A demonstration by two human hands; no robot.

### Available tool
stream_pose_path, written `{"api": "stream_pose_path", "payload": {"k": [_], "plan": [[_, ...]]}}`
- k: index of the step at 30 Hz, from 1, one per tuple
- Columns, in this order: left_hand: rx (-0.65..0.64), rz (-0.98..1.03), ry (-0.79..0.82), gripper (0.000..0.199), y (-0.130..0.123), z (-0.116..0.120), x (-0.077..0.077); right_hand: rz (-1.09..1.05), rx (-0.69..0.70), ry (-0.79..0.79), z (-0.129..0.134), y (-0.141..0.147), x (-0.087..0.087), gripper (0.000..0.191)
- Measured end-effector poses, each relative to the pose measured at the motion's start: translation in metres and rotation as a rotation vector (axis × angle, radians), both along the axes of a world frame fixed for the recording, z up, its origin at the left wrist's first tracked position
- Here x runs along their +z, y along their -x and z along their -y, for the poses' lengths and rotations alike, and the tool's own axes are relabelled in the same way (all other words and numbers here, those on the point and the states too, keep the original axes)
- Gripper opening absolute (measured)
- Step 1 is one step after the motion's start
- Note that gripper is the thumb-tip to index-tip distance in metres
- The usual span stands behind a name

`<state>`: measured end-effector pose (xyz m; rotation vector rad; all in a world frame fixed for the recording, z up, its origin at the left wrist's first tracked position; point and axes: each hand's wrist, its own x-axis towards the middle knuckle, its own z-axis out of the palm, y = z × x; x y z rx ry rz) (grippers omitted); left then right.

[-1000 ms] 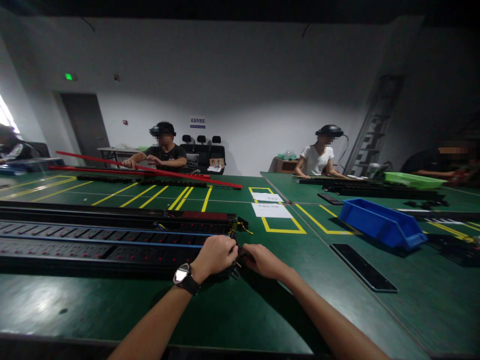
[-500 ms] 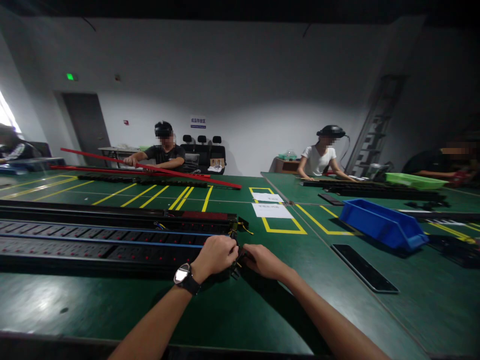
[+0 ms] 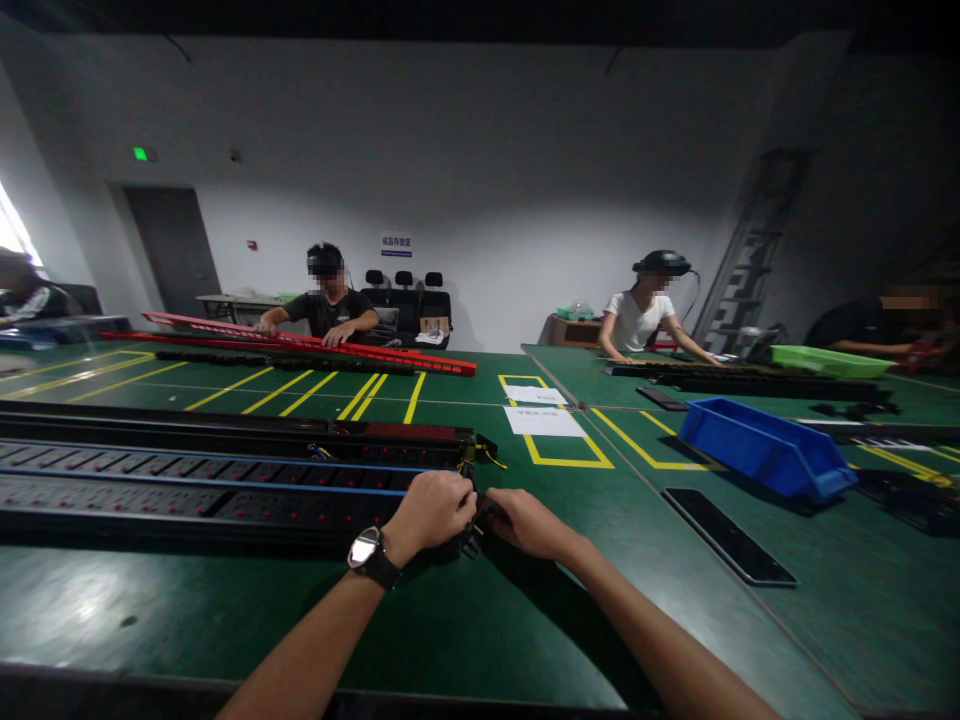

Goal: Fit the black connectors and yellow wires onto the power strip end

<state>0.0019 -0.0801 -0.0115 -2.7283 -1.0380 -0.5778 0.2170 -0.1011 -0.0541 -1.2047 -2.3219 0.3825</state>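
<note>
Long black strips dotted with red (image 3: 150, 498) lie leftward of the hands, right ends beside the curled left hand (image 3: 439, 510); the right hand (image 3: 529, 522), fingers drawn narrow, is just beside. What either holds, I cannot tell. Two white paper sheets (image 3: 545, 421) and one blue plastic bin (image 3: 765, 450) lie beyond. One wall sign (image 3: 396, 241) reads 成品存放区.

Black socket strips (image 3: 150, 497), near left: left ends cut off by picture edge; right ends partly behind left hand (image 3: 439, 510).
Right hand (image 3: 525, 522): item at fingertips too small, dark to tell.
Paper sheet (image 3: 546, 422): lettering illegible.
Co-worker (image 3: 30, 300), far left: cut off, blurred.
</note>
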Motion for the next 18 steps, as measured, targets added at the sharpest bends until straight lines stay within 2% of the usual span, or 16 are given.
{"api": "stream_pose_path", "payload": {"k": [8, 13, 18], "plan": [[0.0, 0.011, 0.003, 0.025, -0.001, -0.001, -0.002, -0.226, -0.049, 0.091, -0.006, 0.001, -0.001, 0.027], [-0.005, 0.015, 0.0, 0.026, -0.001, -0.001, -0.003, -0.422, 0.003, 0.291, -0.011, 0.0, 0.0, 0.029], [-0.011, 0.004, -0.004, 0.026, 0.0, -0.001, -0.003, -0.467, 0.058, 0.429, -0.008, 0.001, 0.005, 0.022]]}}
